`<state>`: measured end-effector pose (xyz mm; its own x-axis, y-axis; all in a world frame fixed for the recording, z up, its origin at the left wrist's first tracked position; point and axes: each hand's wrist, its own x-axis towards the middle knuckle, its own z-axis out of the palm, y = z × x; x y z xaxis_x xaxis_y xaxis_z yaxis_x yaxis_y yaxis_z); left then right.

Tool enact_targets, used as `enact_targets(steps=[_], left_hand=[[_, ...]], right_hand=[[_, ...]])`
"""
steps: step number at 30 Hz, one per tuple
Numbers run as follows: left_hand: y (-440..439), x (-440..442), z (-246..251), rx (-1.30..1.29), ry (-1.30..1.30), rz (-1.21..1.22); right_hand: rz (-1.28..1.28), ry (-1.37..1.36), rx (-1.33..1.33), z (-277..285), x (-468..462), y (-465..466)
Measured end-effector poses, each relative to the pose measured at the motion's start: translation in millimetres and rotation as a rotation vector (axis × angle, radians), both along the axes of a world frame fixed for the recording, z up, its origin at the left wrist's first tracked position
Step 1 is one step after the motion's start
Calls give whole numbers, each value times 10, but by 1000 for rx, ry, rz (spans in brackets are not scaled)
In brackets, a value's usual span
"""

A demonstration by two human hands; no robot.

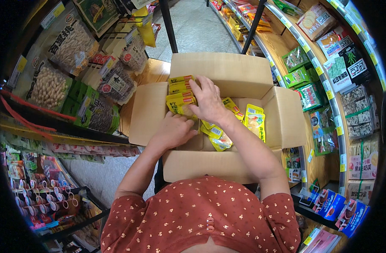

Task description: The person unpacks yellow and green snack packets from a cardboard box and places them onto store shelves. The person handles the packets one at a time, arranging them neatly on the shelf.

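An open cardboard box (220, 64) stands in front of me with its flaps folded outwards. Along its left side is a row of yellow snack packets (181, 87) standing close together. My left hand (177, 129) rests at the near end of this row, its fingertips against the nearest packet (181, 105). My right hand (208, 98) spans the row's right side, fingers spread over the packets' edges. More yellow packets (215, 131) lie loose in the middle of the box, partly under my right forearm. Two others (256, 121) overlap at the box's right side.
Hanging bags of nuts and seeds (109, 83) line the rack at left. Curved wooden shelves (319, 68) with packaged snacks run along the right. A black metal post (168, 25) rises beyond the box. Small goods hang on a lower rack (44, 196) at left.
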<state>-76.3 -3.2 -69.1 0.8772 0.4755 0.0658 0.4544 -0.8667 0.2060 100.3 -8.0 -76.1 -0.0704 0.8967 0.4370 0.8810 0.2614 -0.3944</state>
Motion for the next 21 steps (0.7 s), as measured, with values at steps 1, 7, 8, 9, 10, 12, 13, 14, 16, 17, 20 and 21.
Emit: enact_targets(steps=[1, 7, 8, 9, 10, 12, 13, 14, 16, 17, 20, 21], left_hand=[[4, 7, -50, 4, -49, 25], [44, 111, -16, -154, -95, 158], [46, 119, 26, -213, -97, 177], [46, 109, 65, -273, -98, 200], [43, 113, 106, -351, -105, 246], [54, 70, 141, -344, -194, 261], [51, 54, 153, -344, -239, 270], [34, 54, 179, -311, -317, 265], [14, 89, 296, -381, -343, 307], [13, 103, 319, -416, -355, 330], [-78, 162, 441, -468, -338, 281], [-130, 173, 486, -530, -316, 279]], right_hand=[[15, 27, -5, 12, 23, -7], [48, 148, -18, 215, 399, 8], [25, 127, -44, 241, 504, -9], [15, 115, -162, 413, 569, -92], [12, 85, -191, 403, 687, -157], [5, -40, -279, 391, 915, -279], [-4, -126, -433, 427, 1014, -340], [-20, -163, -573, 466, 1072, -423], [-51, -211, -768, 476, 1159, -535], [-63, -219, -822, 416, 1190, -576], [-76, -252, -863, 228, 1227, -597], [-70, -264, -858, 194, 1214, -586]])
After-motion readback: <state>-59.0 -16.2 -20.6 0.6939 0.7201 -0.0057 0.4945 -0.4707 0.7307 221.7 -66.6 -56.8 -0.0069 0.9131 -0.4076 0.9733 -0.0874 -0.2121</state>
